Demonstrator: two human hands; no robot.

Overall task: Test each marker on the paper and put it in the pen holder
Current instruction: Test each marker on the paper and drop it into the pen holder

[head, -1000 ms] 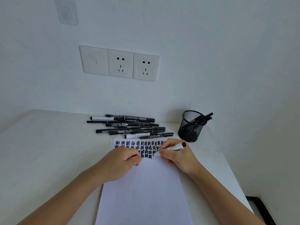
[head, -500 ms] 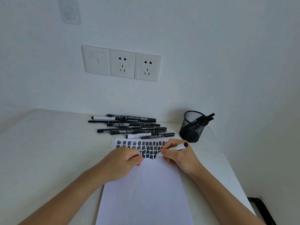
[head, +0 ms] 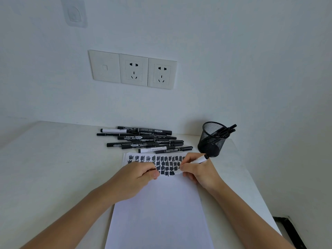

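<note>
A white sheet of paper [head: 158,212] runs from the table's [head: 53,168] near edge towards its far edge, closer to the right edge than the left. The left hand [head: 136,178] rests on the sheet's left part with its fingers curled under; whether they hold anything I cannot tell. The right hand [head: 197,173] pinches a white marker [head: 200,159] with a black end, tip down on the paper at the right of the black scribbles [head: 161,164] that fill the sheet's far end. Just past the sheet, a pile of markers [head: 143,141] lies along the table's far edge. The black mesh pen holder [head: 212,141] stands at the far right corner with several markers [head: 225,131] leaning in it. Wall sockets [head: 133,70] sit above
</note>
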